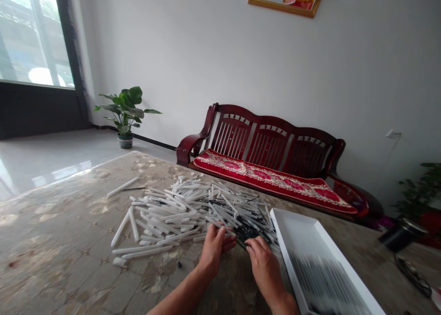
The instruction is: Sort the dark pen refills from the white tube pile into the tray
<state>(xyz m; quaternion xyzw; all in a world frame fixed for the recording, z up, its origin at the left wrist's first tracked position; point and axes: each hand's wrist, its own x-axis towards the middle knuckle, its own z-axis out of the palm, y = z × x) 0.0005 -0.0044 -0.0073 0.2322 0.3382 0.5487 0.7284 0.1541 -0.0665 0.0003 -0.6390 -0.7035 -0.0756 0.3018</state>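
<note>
The white stick (pixel 229 232) in the person's left hand (pixel 215 248) lies at the near edge of a broad pile of sticks (pixel 172 214), above the patterned tabletop (pixel 72 246). Its long axis slants in the view from upper left to lower right, with the upper end towards the pile and the lower end pointing towards the right hand (pixel 263 260). It looks slim, straight and pale, rather like a pen barrel; the detail of its ends is too small to make out. The left thumb and fingers are closed on it. The right hand stands just beside, apart from the left, its fingertips drawn together close to some dark sticks (pixel 245 227); whether they grip anything cannot be told.

The sticks in the pile point many ways, mostly white on its left side, with dark ones mixed in on the right. One loose stick (pixel 122 186) lies well apart beyond the pile's left side, and a small black piece (pixel 178 264) rests left of the left forearm. Right of the pile, a shallow white box (pixel 299 230) holds a row of sticks (pixel 322 283) side by side in its near part, their outlines blurred
</note>
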